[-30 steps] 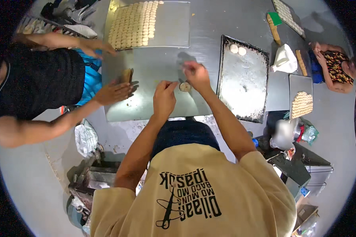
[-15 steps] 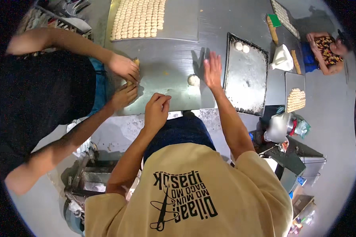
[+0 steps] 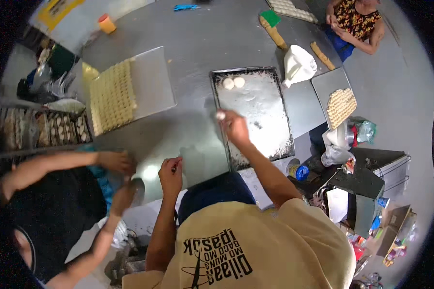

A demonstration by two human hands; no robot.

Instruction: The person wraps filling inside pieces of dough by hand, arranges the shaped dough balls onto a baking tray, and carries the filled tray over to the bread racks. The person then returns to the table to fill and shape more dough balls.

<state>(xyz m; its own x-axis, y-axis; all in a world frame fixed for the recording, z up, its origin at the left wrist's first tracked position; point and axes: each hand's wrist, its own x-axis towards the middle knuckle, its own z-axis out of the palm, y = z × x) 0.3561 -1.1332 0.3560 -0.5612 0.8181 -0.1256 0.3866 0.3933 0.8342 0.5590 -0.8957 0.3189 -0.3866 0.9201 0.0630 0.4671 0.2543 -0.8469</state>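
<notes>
A small pale dough ball (image 3: 221, 115) shows at the fingertips of my right hand (image 3: 235, 127), which is closed on it above the left rim of a black-edged baking tray (image 3: 258, 108). Two round dough balls (image 3: 233, 83) lie together near the tray's far left corner. Over the near part of the metal worktable (image 3: 197, 130), left of the tray, is my left hand (image 3: 170, 174), its fingers curled in toward the thumb. Whatever may be inside those fingers is hidden.
At left, a co-worker's blurred hands (image 3: 123, 176) work over the table edge. Beyond them lies a sheet tray with rows of dough pieces (image 3: 113, 96). To the right are a white bag (image 3: 299, 65), a green-topped brown roll (image 3: 273, 33) and a smaller tray of dough pieces (image 3: 341, 108).
My right hand has gone from flat and open beside a dough ball on the table to gripping a ball over the tray. The view has swung right; my left hand stays curled.
</notes>
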